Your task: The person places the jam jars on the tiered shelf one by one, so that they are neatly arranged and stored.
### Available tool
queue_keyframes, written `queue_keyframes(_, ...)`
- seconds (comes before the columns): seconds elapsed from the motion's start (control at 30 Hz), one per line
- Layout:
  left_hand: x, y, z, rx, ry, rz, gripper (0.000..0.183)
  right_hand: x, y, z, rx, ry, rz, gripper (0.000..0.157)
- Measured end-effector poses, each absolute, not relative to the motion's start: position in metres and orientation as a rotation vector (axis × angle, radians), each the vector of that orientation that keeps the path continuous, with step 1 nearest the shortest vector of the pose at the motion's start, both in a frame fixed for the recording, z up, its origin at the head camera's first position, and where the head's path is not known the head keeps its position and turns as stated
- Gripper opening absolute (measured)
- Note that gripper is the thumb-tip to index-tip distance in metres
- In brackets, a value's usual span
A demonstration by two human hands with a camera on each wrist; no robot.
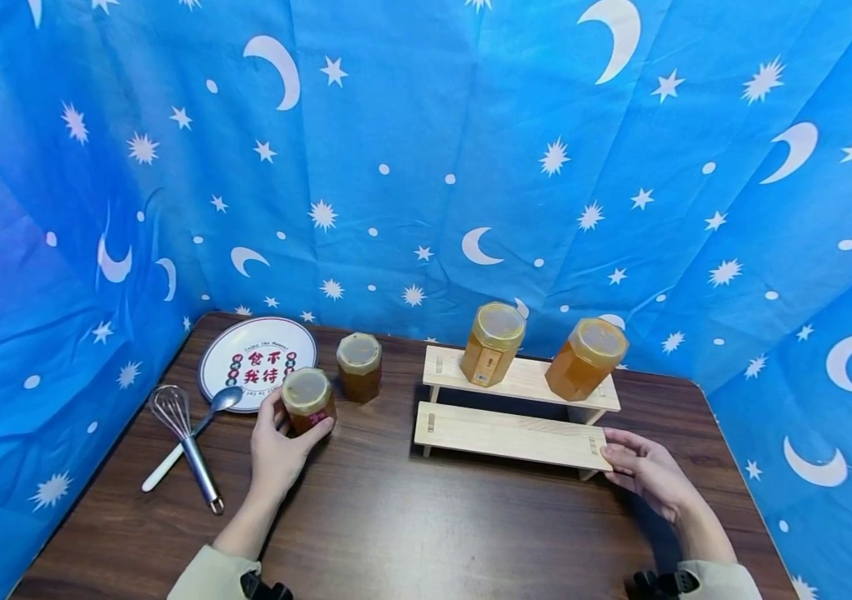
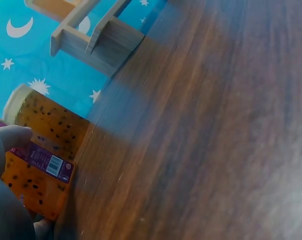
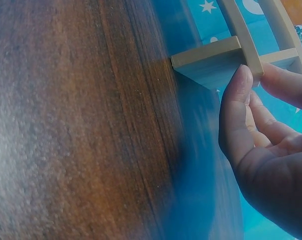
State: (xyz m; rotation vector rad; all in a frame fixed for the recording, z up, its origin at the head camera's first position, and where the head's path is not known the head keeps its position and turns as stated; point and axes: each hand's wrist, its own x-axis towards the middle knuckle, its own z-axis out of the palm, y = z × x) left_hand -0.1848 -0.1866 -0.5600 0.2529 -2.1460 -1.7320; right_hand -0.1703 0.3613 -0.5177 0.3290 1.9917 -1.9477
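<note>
Amber seed-flecked jar is gripped between thumb and fingers of the curled left hand, near the printed plate; the right hand pinches the two-tier wooden rack at its lower tier's right end.

Blue cloth, printed with white moons, stars and dots, hangs behind and at both sides of a dark wood-grain table; creases noted. At the far left corner lies a round white plate with a dark rim line and red characters; its small curved lettering is not fully legible. A metal whisk crosses a white-handled spoon, whose bowl overlaps the plate's near edge.
</note>
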Motion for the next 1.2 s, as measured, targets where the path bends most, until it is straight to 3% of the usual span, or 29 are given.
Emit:
queue_keyframes(0.13, -0.186, -0.189, -0.558, 0.247, -2.17, -1.748, 0.084, -0.17, 0.36, -0.517, 0.317, 2.001, -1.937, 0.062)
queue_keyframes(1.2, -0.174, -0.189, -0.541, 0.212, -2.229, -1.613, 0.081, -0.171, 0.361, -0.518, 0.31, 2.02, -1.908, 0.069)
